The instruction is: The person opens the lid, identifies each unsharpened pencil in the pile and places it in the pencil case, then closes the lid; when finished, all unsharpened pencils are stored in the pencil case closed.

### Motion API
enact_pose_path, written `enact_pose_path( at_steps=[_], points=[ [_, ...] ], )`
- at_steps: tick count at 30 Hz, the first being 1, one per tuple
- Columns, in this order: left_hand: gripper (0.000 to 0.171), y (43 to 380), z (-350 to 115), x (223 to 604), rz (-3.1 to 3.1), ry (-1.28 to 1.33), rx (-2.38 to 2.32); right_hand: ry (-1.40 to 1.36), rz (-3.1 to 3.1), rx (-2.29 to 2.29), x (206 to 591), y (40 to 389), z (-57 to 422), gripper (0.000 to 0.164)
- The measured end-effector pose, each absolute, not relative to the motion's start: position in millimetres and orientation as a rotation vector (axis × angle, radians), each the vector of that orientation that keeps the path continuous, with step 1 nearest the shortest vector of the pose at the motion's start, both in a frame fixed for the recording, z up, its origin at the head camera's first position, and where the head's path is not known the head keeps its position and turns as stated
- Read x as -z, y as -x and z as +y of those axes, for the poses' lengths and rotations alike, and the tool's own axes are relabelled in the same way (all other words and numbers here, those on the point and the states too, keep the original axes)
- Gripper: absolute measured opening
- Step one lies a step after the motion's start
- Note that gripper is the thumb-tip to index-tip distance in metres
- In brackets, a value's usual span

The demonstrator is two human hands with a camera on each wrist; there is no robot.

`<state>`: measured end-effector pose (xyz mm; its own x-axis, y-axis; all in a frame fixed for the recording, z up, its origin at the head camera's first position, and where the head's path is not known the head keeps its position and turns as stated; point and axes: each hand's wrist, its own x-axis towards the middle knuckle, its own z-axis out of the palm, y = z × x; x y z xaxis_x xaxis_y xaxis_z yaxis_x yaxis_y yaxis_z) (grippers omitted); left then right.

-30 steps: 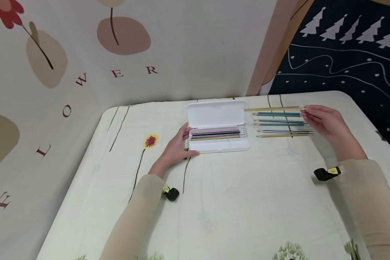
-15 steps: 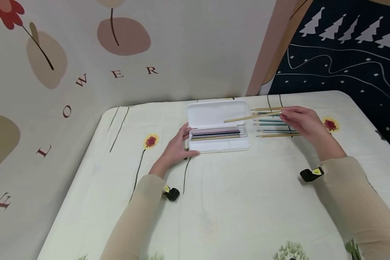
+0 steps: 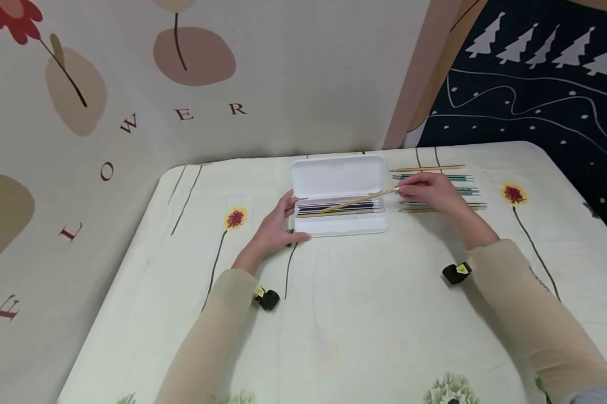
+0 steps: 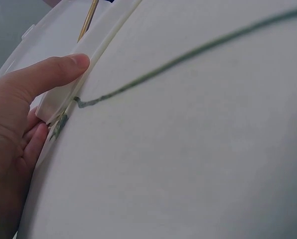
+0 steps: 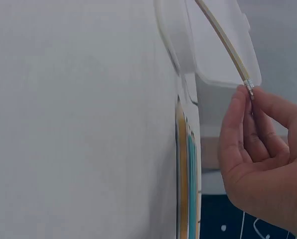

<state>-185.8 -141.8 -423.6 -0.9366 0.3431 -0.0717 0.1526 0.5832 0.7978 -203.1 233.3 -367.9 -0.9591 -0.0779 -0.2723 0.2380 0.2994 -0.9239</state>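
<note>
An opened white pencil case (image 3: 341, 225) lies on the table with its lid tipped back, and several dark and gold pencils (image 3: 338, 207) rest inside. At the case's left end, my left hand (image 3: 273, 224) holds it with the thumb on the front rim and fingers at the side, also seen in the left wrist view. My right hand (image 3: 429, 192) pinches a gold pencil (image 3: 361, 198) by its metal-banded end. That pencil slants down leftward over the case's open tray. The right wrist view shows thumb and fingertips on the metal band (image 5: 248, 85).
Right of the case, several gold and green pencils (image 3: 460, 178) lie in a loose row, partly hidden behind my right hand. A flower-printed cloth (image 3: 354, 314) covers the table. A pale printed wall covering (image 3: 308, 84) rises behind it, with dark tree-patterned fabric (image 3: 530, 95) at right.
My right hand has moved left from the pencil row with the gold pencil, whose far end has come down over the case's tray. My left hand has stayed at the case.
</note>
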Motion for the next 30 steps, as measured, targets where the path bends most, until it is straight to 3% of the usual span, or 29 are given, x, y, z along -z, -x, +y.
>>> enact_pose_path(
  at_steps=[3,9,14,24,30],
  points=[
    [0.117,186,-142,424,2.593,-0.414,-1.282,-0.057,2.412,1.535,369,207,223,0.043],
    [0.116,186,-142,426,2.587,-0.417,-1.305,0.061,2.477,1.389,371,210,209,0.036],
    [0.116,187,-141,428,2.598,-0.420,-1.283,0.004,2.495,1.396,372,210,205,0.035],
    [0.120,186,-141,425,2.598,-0.391,-1.263,0.104,2.289,1.710,367,205,201,0.064],
    [0.121,185,-142,425,2.586,-0.400,-1.288,0.111,2.103,1.833,363,204,199,0.054]
  ],
)
